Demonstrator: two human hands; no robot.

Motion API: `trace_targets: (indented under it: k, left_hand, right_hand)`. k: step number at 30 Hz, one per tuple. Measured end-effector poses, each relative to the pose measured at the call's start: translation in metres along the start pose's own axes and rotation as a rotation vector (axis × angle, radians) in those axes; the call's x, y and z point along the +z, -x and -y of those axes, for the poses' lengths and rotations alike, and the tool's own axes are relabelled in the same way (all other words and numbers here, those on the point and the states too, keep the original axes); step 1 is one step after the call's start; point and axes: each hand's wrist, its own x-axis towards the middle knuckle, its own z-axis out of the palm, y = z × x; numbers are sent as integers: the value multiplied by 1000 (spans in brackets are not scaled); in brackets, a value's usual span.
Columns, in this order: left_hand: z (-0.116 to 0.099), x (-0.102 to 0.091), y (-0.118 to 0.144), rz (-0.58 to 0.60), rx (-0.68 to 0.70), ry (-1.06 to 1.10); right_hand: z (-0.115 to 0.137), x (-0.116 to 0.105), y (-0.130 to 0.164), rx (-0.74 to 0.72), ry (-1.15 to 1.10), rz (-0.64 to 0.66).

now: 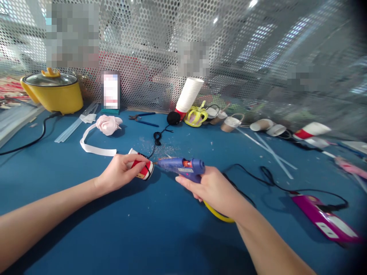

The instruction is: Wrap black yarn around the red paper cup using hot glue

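Head-camera view showed the left hand clasped around a small red-and-white paper cup lying on its side on the blue felt-covered table, near the middle of the scene. The right hand gripped the handle of a blue hot glue gun, its nozzle touching the cup's rim at the right of the cup. A black cord ran from the cup's far side toward a black pom-pom at the far edge; whether the cord was already fixed to the cup could not be told from this angle.

Judging by the nozzle's contact, gluing on this cup looked to be under way rather than finished. Fine scraps lay scattered just beyond the cup, which suggested cutting or trimming was already done. A pink fabric flower on a white ribbon lay loose at the far left, not joined to anything. To the far right, several other paper cups lay on their sides along the mesh screen, some seemingly fitted with handles, and a tall stack of white cups leaned there, so more pieces probably remained. Clear glue sticks waited to the right. A yellow electric pot stood far left.
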Motion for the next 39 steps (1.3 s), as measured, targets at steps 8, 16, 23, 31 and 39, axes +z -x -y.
trace_targets:
  k: [8, 16, 23, 31, 39]
  left_hand:
    - [2, 2, -1, -4, -11, 50]
    - [1, 1, -2, -28, -19, 26]
    - [1, 1, -2, -28, -33, 30]
    - [2, 1, 0, -15, -1, 44]
    - [1, 2, 0, -25, 48, -16]
  right_hand:
    - [1, 0, 6, 18, 36, -2]
    - [3, 0, 10, -42, 119, -7]
    - [6, 1, 11, -71, 174, -3]
    - [2, 1, 7, -7, 67, -26]
    - [1, 0, -1, 0, 25, -37]
